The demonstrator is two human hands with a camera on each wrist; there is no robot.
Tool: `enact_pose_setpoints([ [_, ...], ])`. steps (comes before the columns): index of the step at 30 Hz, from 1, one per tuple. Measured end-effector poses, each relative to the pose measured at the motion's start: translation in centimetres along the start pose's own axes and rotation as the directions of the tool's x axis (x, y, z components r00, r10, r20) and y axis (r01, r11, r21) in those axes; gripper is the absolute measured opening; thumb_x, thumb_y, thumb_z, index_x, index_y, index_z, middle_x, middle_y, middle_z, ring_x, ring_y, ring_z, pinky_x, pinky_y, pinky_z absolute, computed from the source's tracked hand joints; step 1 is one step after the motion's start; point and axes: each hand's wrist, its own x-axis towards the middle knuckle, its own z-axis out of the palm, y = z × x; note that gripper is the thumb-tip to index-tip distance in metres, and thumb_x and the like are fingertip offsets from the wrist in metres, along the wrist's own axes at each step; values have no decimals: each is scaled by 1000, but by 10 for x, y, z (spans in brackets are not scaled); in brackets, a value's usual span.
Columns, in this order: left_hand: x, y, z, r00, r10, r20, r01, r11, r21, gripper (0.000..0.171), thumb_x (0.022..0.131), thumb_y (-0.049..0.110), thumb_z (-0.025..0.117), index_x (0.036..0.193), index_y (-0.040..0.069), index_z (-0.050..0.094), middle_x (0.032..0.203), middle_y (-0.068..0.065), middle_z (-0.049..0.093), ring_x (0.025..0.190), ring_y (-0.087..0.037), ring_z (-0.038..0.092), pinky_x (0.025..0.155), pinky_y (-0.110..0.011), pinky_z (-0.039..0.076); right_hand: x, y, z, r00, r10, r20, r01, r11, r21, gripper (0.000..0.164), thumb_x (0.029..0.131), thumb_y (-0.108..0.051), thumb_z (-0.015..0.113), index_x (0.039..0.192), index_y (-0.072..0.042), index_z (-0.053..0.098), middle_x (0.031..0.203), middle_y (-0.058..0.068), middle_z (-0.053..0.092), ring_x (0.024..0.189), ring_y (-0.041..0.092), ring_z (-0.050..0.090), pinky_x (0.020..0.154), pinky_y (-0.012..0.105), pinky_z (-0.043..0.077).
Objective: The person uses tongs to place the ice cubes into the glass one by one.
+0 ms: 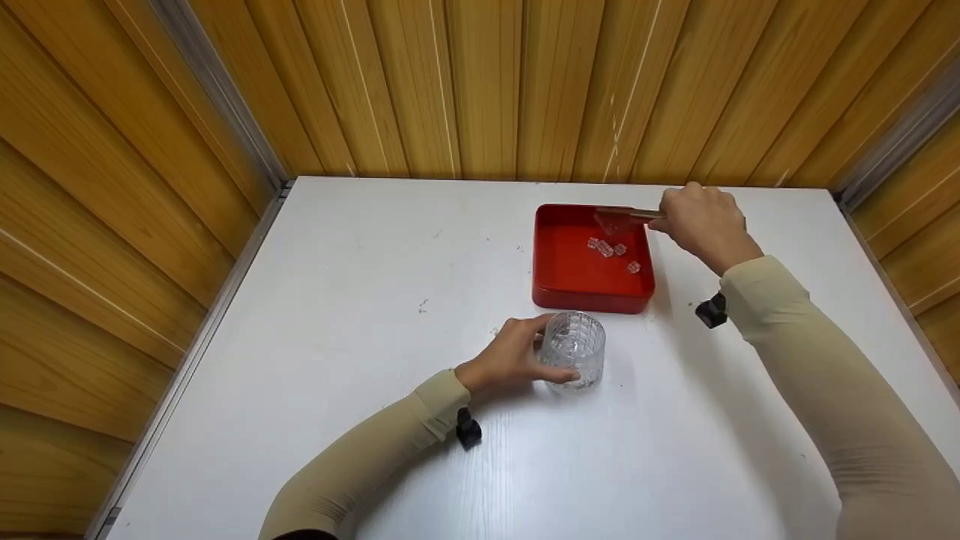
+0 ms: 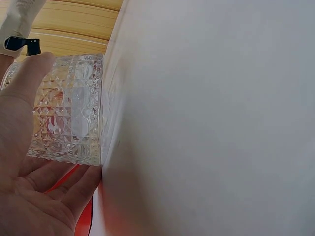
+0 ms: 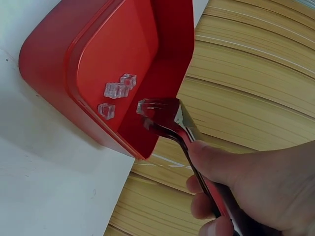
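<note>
The shallow square red box point(image 1: 592, 301) with rounded corners stands on the white desk point(image 1: 375, 277), and I use it here as the landmark. Just beside its near wall, on the person's side, there stands upright the short clear tumbler with cut pattern point(image 1: 583, 349); whether tumbler and box are touching, I cannot tell. The left hand point(image 1: 510, 354) grips this tumbler from its left side, with the thumb on the near face and the other fingers behind, between tumbler and box.

The right hand point(image 1: 703, 225) is beside the far right corner of the box. Its fingers are curled firmly round the shiny metal tongs point(image 1: 636, 214), whose tips reach inside the box, near its far wall. One small clear cube point(image 3: 142, 106) is seen at these tips, but if it is really pinched, I cannot tell. More clear cubes point(image 1: 604, 248) lie on the box floor, in its right half; several are close together and one is apart, nearer to the right wall.

Beige sleeves point(image 1: 825, 367) cover both arms. Behind the box rises the yellow-brown wood-patterned wall point(image 1: 480, 90).
</note>
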Motion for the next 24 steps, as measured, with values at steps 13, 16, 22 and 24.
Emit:
enact_pose_setpoints([
  [13, 0, 1, -1, 1000, -20, 6, 20, 1000, 3, 76, 77, 42, 91, 140, 11, 60, 118, 5, 73, 105, -4, 66, 93, -19, 52, -22, 8, -13, 998, -26, -61, 34, 992, 123, 27, 98, -30, 71, 107, -4, 78, 78, 9, 67, 71, 28, 55, 54, 38, 44],
  [16, -1, 1, -1, 999, -30, 11, 30, 1000, 2, 76, 77, 43, 91, 139, 12, 61, 118, 6, 73, 104, -4, 66, 92, -19, 52, -29, 8, -14, 996, -46, -75, 55, 990, 128, 27, 98, -30, 71, 107, -5, 78, 76, 7, 66, 71, 27, 54, 53, 37, 42],
  [22, -2, 2, -3, 999, -44, 21, 43, 999, 21, 77, 77, 45, 90, 140, 13, 60, 118, 7, 73, 105, -6, 65, 93, -21, 52, -44, 6, -15, 987, -100, -124, 116, 985, 128, 23, 97, -29, 73, 106, -9, 78, 72, 4, 65, 68, 25, 52, 53, 37, 39],
  [24, -2, 1, -4, 999, -38, 17, 38, 999, 22, 77, 77, 44, 91, 140, 12, 60, 118, 7, 73, 105, -6, 65, 93, -21, 52, -48, 4, -16, 986, -109, -129, 125, 984, 130, 23, 97, -29, 73, 108, -9, 79, 73, 4, 67, 67, 24, 52, 54, 36, 39],
])
